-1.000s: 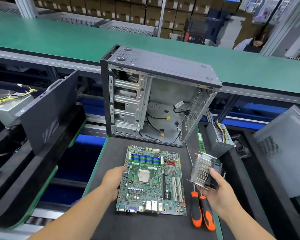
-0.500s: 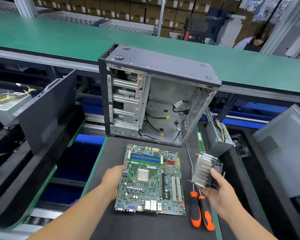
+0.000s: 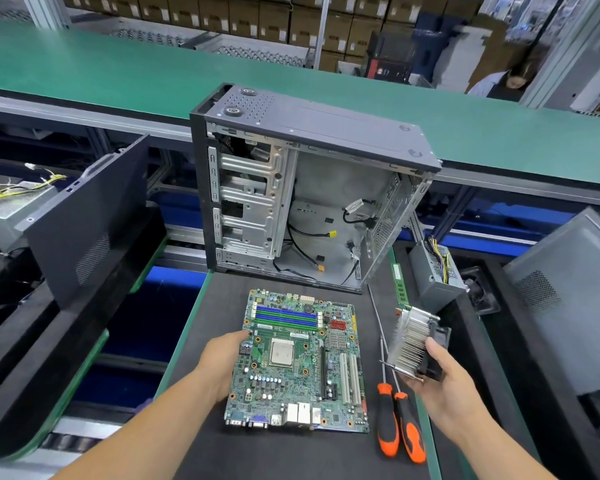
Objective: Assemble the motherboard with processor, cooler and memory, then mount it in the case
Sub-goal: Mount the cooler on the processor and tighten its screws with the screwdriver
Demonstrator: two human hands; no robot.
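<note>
Cooler step in hand. Left hand (image 3: pixel 222 367) grips the motherboard's (image 3: pixel 300 362) left edge, board flat on the table (image 3: pixel 291 452), processor (image 3: pixel 282 352) seated. Right hand (image 3: pixel 440 379) clamped on the cooler (image 3: pixel 411 341), held just right of the board above two screwdrivers (image 3: pixel 399 422). Next: align cooler over processor, lower square. Memory stick (image 3: pixel 399 284) beyond, by the open case (image 3: pixel 309 188).

Black mat (image 3: pixel 284 455), motherboard (image 3: pixel 298 362), case (image 3: pixel 305 188), screwdrivers (image 3: pixel 399 420)
</note>
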